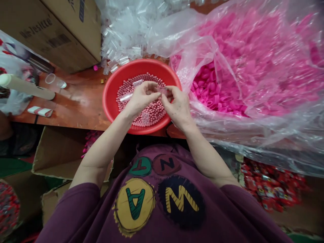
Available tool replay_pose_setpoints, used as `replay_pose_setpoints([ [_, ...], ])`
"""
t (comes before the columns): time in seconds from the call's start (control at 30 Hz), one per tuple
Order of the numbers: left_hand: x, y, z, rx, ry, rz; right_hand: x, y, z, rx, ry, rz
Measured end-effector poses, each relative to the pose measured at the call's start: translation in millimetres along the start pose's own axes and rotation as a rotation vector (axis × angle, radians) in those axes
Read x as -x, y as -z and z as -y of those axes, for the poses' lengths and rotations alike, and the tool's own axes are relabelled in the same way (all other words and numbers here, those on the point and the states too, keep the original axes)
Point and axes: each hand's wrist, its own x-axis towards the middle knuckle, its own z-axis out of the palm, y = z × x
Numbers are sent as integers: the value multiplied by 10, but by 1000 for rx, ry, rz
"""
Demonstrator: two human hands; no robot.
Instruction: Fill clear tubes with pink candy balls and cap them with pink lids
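Observation:
Both my hands meet above a red plastic basin point(109, 98) that holds many small pink beads point(154, 113). My left hand point(141, 98) has thumb and fingers closed in a pinch, and my right hand point(179, 105) pinches from the other side. Between their fingertips is a small clear plastic tube point(162, 91), mostly hidden by the fingers and blurred against the beads. Among the beads at the basin's left lie clear tubes point(126, 97), close to my left hand. Another clear piece point(145, 118) rests on the beads near the front.
Behind the basin is a heap of clear plastic tubes point(121, 49). At right, a large clear bag point(202, 50) holds bright pink caps point(210, 91). A cardboard box point(68, 44), a pale green bottle point(27, 87) and a clear cup point(50, 78) stand or lie left.

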Motion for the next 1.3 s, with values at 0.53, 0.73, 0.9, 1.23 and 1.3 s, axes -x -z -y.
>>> replay_pose_setpoints([
  [0.53, 88, -13, 100, -113, 156, 7, 68, -57, -3, 9, 93, 118],
  [0.73, 19, 127, 194, -877, 185, 270, 40, 442, -466, -98, -108, -171],
  [0.9, -164, -44, 331, -1161, 197, 353, -217, 1035, -848, 371, -238, -127],
  [1.23, -441, -448, 448, -792, 175, 225, -530, 682, -884, 776, -252, 112],
  [1.3, -438, -385, 411, -514, 184, 204, -583, 691, -873, 809, -286, 151],
])
